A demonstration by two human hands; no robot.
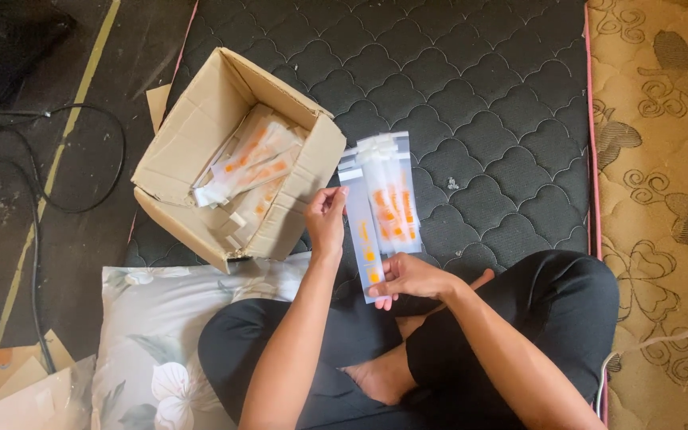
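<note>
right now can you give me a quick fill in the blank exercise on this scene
1. Both hands hold clear plastic packets with ____ pieces inside.
2. More packets lie in the open ____ box.
3. The left hand pinches the packets' ____ edge; the right hand grips the bottom.
4. The person sits on a quilted ____ mattress.

Missing words: orange; cardboard; left; black

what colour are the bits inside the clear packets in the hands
Orange, inside the clear plastic packets; the head view shows it best.
</note>
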